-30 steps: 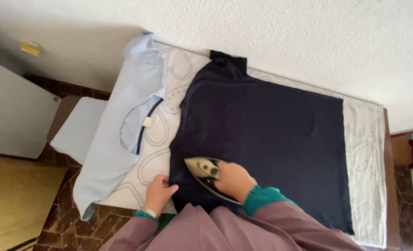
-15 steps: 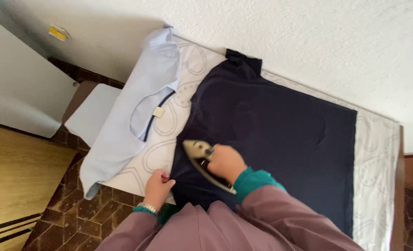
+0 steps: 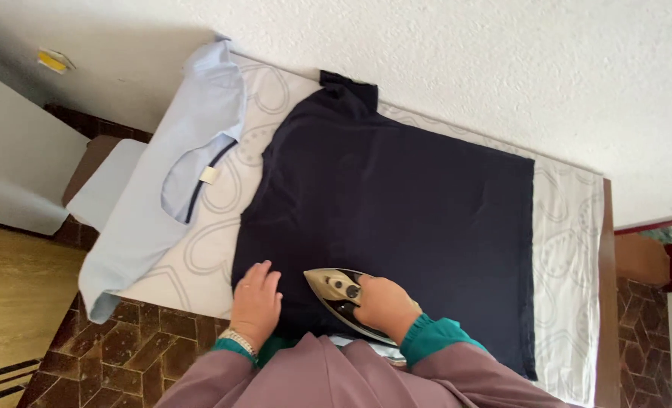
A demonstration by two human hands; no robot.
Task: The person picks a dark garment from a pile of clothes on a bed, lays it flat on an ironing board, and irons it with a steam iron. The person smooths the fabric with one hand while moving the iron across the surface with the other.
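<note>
Navy cloth fills most of the ironing surface: a dark navy shirt [image 3: 396,219] lies spread flat on the white patterned cover [image 3: 570,249], its collar toward the far edge by the wall and its near hem hanging over the near edge. The right hand [image 3: 377,302] is clenched around the handle of a beige and black iron [image 3: 340,295], whose soleplate rests on the shirt close to the near edge, nose pointing left. Compared with half a second ago, the iron sits a little further right and nearer the person, so the stroke has travelled back along the near part of the garment. The left hand [image 3: 257,302] has also changed: where it pinched the shirt's edge with curled fingers, it now lies released and flat, palm down on the navy fabric just left of the iron, pressing the cloth smooth. A pale blue shirt [image 3: 154,196] is draped over the left end of the cover, apart from both hands.
</note>
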